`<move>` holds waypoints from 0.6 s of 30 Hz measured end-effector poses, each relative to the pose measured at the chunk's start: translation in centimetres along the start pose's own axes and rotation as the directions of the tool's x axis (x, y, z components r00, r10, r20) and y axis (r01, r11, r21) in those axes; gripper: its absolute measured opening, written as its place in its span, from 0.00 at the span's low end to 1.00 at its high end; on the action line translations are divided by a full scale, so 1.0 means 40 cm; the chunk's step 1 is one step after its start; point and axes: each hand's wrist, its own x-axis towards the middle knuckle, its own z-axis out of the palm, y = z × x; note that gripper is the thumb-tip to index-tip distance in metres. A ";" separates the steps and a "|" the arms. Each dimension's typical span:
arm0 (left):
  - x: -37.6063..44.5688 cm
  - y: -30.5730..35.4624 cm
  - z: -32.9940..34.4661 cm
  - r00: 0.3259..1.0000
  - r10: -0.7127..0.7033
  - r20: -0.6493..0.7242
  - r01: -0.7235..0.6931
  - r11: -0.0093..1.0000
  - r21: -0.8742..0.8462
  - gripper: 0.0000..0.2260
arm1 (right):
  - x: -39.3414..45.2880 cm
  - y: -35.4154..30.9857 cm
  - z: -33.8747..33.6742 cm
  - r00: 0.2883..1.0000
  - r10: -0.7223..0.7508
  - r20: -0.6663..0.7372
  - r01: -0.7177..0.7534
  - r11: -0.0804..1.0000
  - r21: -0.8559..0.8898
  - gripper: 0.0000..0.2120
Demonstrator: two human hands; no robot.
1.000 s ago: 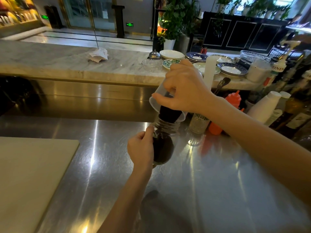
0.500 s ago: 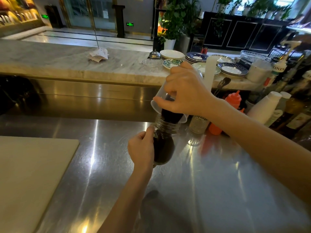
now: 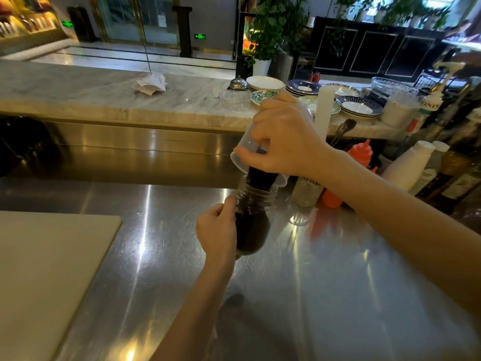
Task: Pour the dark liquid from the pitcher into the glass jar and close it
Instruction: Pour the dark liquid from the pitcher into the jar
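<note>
A clear glass jar (image 3: 253, 225) stands on the steel counter (image 3: 325, 282), filled with dark liquid up to near its threaded neck. My left hand (image 3: 216, 230) grips the jar's left side. Directly above it my right hand (image 3: 283, 139) holds a clear plastic pitcher (image 3: 246, 152), tipped steeply mouth-down. Dark liquid runs from its rim into the jar's mouth. No jar lid shows in view.
A pale cutting board (image 3: 44, 269) lies at the left. Close right of the jar are a small glass (image 3: 305, 191), an orange squeeze bottle (image 3: 360, 155), white cups (image 3: 408, 165) and bottles. Stacked plates (image 3: 359, 106) and bowls sit on the marble ledge (image 3: 104, 100) behind.
The pitcher has tipped a little steeper and less dark liquid is left in it. The level in the jar has risen. Both hands keep their places.
</note>
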 end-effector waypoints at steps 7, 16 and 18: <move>-0.002 0.002 -0.002 1.000 -0.006 -0.002 0.006 1.000 -0.017 0.22 | 0.001 -0.004 0.002 1.000 0.001 0.012 -0.001 1.000 -0.010 0.18; -0.001 0.005 0.000 1.000 -0.024 -0.001 0.024 0.999 -0.039 0.22 | 0.002 -0.006 -0.002 1.000 -0.023 -0.003 0.023 0.999 -0.028 0.20; -0.001 0.004 -0.001 1.000 -0.022 0.000 0.022 0.999 -0.040 0.23 | 0.000 -0.006 0.000 1.000 -0.019 -0.018 0.018 1.000 -0.019 0.20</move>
